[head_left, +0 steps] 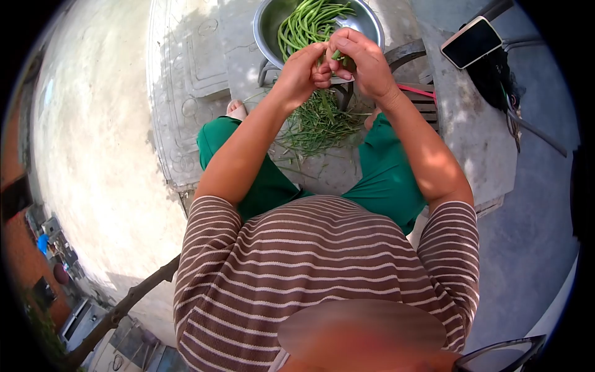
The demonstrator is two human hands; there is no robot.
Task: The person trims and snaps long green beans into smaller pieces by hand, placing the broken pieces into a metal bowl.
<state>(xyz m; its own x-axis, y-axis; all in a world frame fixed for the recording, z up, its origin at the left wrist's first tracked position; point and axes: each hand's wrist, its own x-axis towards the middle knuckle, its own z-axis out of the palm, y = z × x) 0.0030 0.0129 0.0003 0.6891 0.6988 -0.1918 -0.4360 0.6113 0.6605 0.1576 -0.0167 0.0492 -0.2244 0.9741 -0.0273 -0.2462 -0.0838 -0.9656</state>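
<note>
Where the two hands meet over the near edge of the bowl, the fingertips are almost against each other. The right hand point(367, 62) is curled inward, thumb bent over, with short, bright green bean pieces point(338, 55) gripped in its fingers. Beside it, the left hand point(304, 73) has its thumb and forefinger drawn in towards the right fingertips, the other fingers folded under; whether anything is pinched there, I cannot tell.

Just beyond the hands, here is the round, silver metal bowl point(261, 36), and inside it a tangle of long, slender green beans point(310, 23), massed in the middle and towards the left.

Below the hands, between the feet, a loose heap of thin green stalks point(319, 127) spreads across the grey concrete surface point(328, 180). Wide-set knees in plain green cloth trousers point(387, 170) frame it, and nearer still comes a brown knitted shirt with thin white stripes point(322, 248).

Off to the right, a pale-framed phone with a black screen point(472, 42) lies partly over a crumpled black cloth item point(491, 80). Out left, sunlit pale ground point(93, 124) stretches away, and a rough brown wooden branch point(133, 296) slants through the lower corner.
</note>
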